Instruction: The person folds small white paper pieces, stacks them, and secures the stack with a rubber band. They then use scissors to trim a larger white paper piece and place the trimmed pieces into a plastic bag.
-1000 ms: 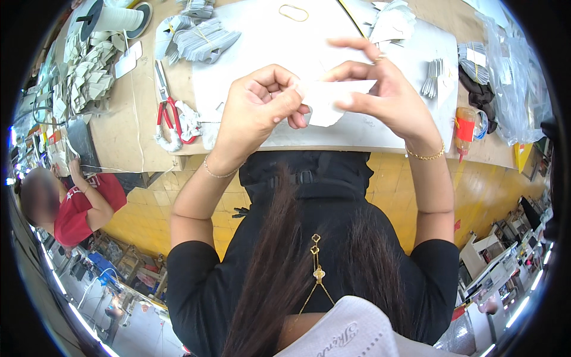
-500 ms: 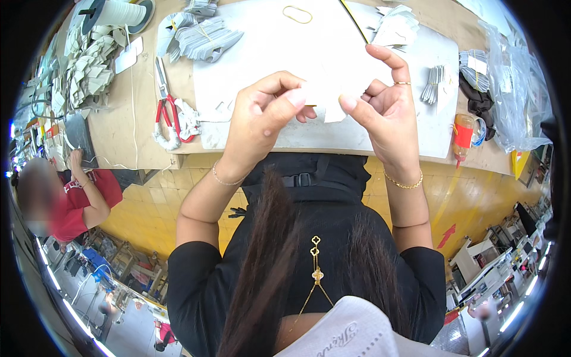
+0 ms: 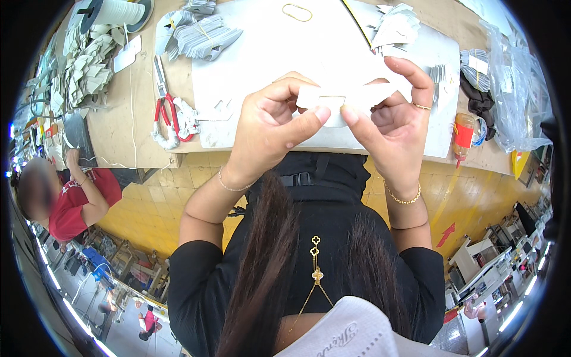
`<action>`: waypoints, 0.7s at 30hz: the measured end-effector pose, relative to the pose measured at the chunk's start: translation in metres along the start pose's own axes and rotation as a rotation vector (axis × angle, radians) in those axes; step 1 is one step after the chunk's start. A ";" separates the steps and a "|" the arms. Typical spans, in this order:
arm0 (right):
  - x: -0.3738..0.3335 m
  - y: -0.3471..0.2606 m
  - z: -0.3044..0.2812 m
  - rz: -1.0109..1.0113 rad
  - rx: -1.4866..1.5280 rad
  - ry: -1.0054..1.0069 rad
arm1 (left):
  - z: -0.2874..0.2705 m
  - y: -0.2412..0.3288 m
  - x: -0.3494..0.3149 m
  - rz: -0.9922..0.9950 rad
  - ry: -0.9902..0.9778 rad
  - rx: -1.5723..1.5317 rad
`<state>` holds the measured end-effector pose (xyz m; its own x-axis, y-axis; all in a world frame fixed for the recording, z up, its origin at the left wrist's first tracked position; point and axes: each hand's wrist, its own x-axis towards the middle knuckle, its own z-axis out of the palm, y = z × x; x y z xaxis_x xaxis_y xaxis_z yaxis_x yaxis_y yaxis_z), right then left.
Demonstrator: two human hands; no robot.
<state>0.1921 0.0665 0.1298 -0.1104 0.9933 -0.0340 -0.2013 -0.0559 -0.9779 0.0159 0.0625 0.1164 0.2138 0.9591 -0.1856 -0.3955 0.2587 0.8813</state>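
Both hands hold one flat white cut piece (image 3: 313, 95) above the white work sheet, its two ends stretched sideways. A narrow slot or line shows near its middle, but glare hides finer detail. My left hand (image 3: 267, 122) pinches the left part, with the thumb on the near face and the fingers behind. The right part is pinched by my right hand (image 3: 394, 131), its thumb close to the left thumb and its index finger raised and bent. The white sheet (image 3: 250, 77) under them is overexposed.
Red-handled scissors (image 3: 167, 113) lie left of the sheet. Bundles of grey cut pieces (image 3: 208, 37) and pale pieces (image 3: 397, 27) sit farther back. A bottle with a red band (image 3: 463, 135) stands at right beside clear plastic (image 3: 514, 89). A thread spool (image 3: 119, 12) is far left.
The white piece has come up into clearer view between my hands, now spread sideways. My left hand moved slightly right, and my right hand shifted a little right and nearer.
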 end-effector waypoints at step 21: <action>-0.002 0.001 0.000 0.003 0.041 -0.039 | 0.008 -0.001 -0.004 0.001 0.040 -0.112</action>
<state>0.1920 0.0639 0.1291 -0.1486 0.9885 -0.0285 -0.2404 -0.0641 -0.9686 0.0225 0.0578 0.1197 0.1782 0.9626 -0.2040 -0.4938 0.2668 0.8277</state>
